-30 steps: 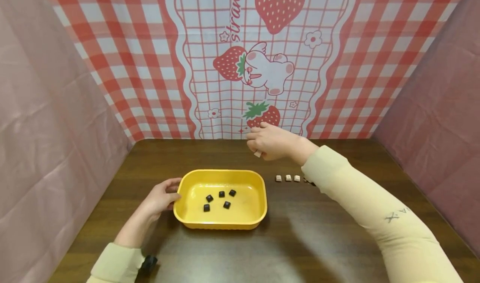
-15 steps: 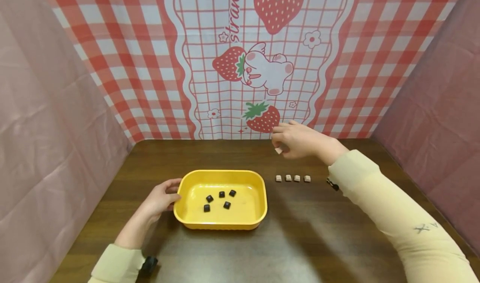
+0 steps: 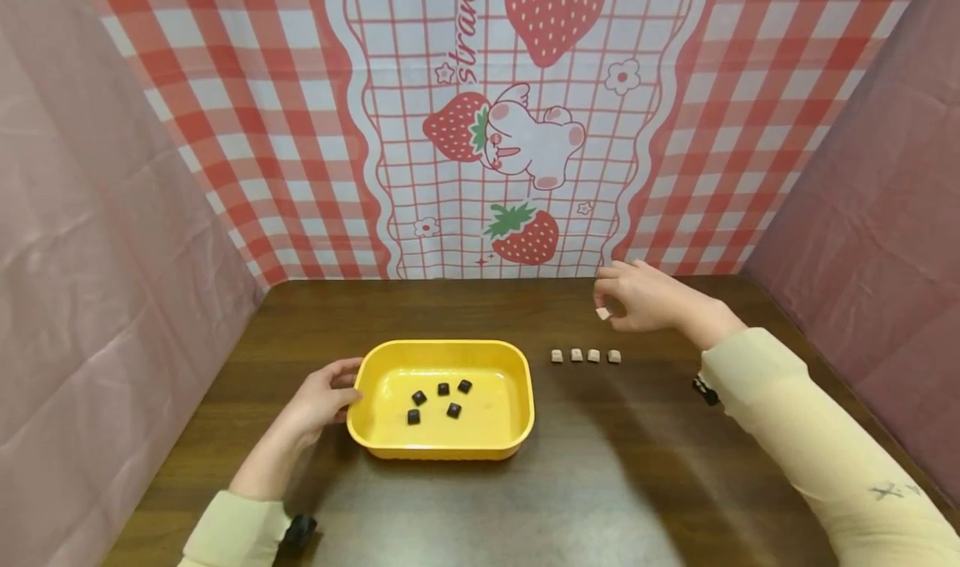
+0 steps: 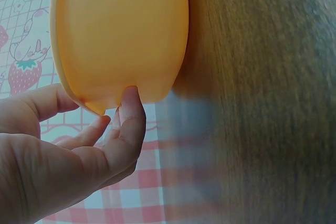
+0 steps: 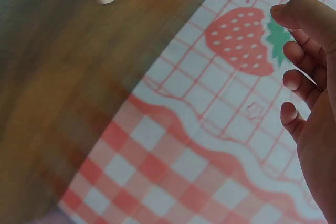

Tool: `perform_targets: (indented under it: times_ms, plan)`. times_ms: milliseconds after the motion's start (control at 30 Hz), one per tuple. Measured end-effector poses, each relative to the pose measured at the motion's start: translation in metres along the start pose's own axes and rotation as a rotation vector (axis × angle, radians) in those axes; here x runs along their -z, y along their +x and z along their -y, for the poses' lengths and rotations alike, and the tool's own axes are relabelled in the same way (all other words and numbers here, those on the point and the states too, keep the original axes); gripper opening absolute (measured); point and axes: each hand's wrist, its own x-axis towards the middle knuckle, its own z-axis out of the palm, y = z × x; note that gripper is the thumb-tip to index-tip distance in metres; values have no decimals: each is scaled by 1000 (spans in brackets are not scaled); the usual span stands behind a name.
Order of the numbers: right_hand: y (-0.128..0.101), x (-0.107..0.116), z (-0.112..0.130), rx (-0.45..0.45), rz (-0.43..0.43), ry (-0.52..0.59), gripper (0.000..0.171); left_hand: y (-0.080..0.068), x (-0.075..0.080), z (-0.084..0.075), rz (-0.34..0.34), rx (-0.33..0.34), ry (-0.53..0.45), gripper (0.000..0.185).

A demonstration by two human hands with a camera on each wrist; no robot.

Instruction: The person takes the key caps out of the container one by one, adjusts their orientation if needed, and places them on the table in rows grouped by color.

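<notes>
My left hand (image 3: 322, 396) holds the left end of a yellow tray (image 3: 442, 452), its thumb and fingers bent against the outer wall and rim. In the left wrist view, the fingers (image 4: 132, 116) meet the tray's wall (image 4: 121, 35). Several black keycaps (image 3: 453, 411) lie scattered inside the tray. My right hand (image 3: 652, 298) is above the table, pinching a small white keycap (image 3: 603, 313) between thumb and fingertips. That keycap does not show in the right wrist view. Below this hand, several white keycaps (image 3: 593, 356) sit in a row right of the tray.
The dark wooden table (image 3: 465, 509) meets a red-and-white checked strawberry cloth (image 3: 300, 175) at the back. Pink cloth walls (image 3: 112, 258) stand at both sides. Each wrist wears a black strap (image 3: 298, 532).
My right hand has moved right with the white keycap, passing over the row and uncovering its rightmost keycap. The left hand and the tray have stayed in place.
</notes>
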Motion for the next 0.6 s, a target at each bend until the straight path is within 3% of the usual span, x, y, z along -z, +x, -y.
perform_targets:
  times_ms: [600]
  plan:
    - [-65,-53,-20,-217,59,12,25,-1,0,0,-4,-10,-2,52]
